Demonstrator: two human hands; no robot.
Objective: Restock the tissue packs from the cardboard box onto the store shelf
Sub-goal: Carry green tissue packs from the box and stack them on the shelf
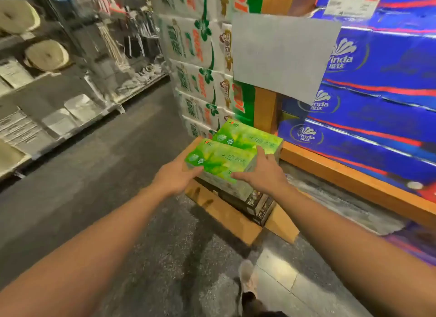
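Two bright green tissue packs lie side by side over an open cardboard box [226, 212] on the floor. I hold the nearer green pack [219, 158] from both ends. My left hand [175, 175] grips its left end. My right hand [262, 172] grips its right end, thumb on top. The second green pack [247, 135] lies just behind it, touching it. More packs, pale green and dark, show inside the box under my hands. The wooden store shelf [342, 172] runs to the right of the box.
Blue wrapped tissue bundles [377, 104] fill the shelf on the right. White and green bundles [193, 64] are stacked behind the box. A grey panel [283, 57] covers part of the view. Racks of goods [47, 92] line the aisle's left side. My shoe [247, 281] stands on the grey floor.
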